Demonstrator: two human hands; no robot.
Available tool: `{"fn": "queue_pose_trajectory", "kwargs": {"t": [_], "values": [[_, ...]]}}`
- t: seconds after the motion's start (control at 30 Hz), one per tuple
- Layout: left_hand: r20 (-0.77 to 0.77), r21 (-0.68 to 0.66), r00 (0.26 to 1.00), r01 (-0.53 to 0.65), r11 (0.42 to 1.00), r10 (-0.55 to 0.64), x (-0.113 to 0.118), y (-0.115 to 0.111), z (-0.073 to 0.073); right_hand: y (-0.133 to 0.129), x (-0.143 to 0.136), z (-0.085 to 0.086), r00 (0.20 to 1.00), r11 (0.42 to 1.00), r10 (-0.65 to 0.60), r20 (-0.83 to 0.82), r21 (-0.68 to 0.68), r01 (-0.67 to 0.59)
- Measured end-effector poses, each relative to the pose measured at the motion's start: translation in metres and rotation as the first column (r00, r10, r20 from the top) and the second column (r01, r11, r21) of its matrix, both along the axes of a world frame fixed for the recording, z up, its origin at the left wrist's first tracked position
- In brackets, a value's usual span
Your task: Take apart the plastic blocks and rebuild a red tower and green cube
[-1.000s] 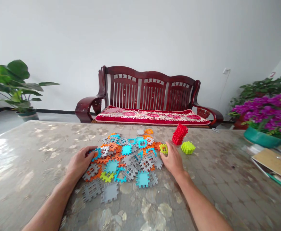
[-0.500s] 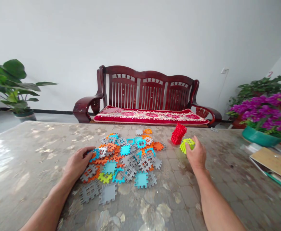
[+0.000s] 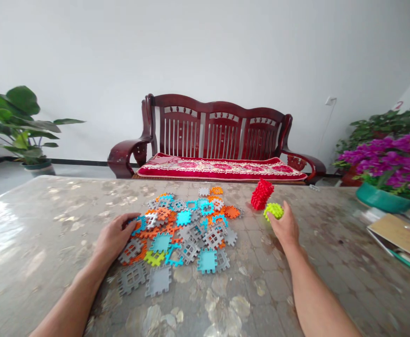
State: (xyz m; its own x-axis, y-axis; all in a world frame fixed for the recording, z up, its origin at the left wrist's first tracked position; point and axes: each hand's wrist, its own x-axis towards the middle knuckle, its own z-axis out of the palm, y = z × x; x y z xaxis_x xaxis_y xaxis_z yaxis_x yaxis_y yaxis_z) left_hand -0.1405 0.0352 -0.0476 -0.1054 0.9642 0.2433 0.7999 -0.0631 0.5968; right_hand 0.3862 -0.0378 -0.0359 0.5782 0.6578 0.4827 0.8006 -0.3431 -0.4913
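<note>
Square notched pieces in grey, blue, orange and lime form a loose heap on the table. At the heap's left edge, my left hand has its fingers curled round a blue piece and an orange one. On the right, my right hand grips a small lime-green stack between thumb and fingers. Just behind and left of that stack stands a taller red stack, leaning slightly to the right.
Beyond the table is a dark red wooden bench with a patterned cushion. At the right edge are purple flowers in a teal pot and a brown folder. A potted plant stands at the far left.
The lime-green stack has turned slightly in my right hand, beside the red stack. My left hand has stayed at the heap's edge. The whole view has shifted a little.
</note>
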Motion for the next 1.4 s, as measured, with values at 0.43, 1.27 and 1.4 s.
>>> {"fn": "queue_pose_trajectory", "kwargs": {"t": [0.43,1.27,1.4], "values": [[0.033,0.008,0.999,0.011,1.000,-0.011,0.005,-0.004,0.003,-0.003,-0.091,0.027,0.845,0.833,0.507,0.170,0.154,-0.531],[0.072,0.002,0.996,-0.057,0.998,0.057,0.010,-0.009,0.009,0.003,-0.300,0.067,-0.012,0.109,0.982,0.191,-0.611,-0.784],[0.069,0.000,0.996,-0.059,0.998,0.059,0.010,-0.009,0.010,0.007,-0.310,0.072,-0.060,0.083,0.982,0.177,-0.704,-0.705]]}}
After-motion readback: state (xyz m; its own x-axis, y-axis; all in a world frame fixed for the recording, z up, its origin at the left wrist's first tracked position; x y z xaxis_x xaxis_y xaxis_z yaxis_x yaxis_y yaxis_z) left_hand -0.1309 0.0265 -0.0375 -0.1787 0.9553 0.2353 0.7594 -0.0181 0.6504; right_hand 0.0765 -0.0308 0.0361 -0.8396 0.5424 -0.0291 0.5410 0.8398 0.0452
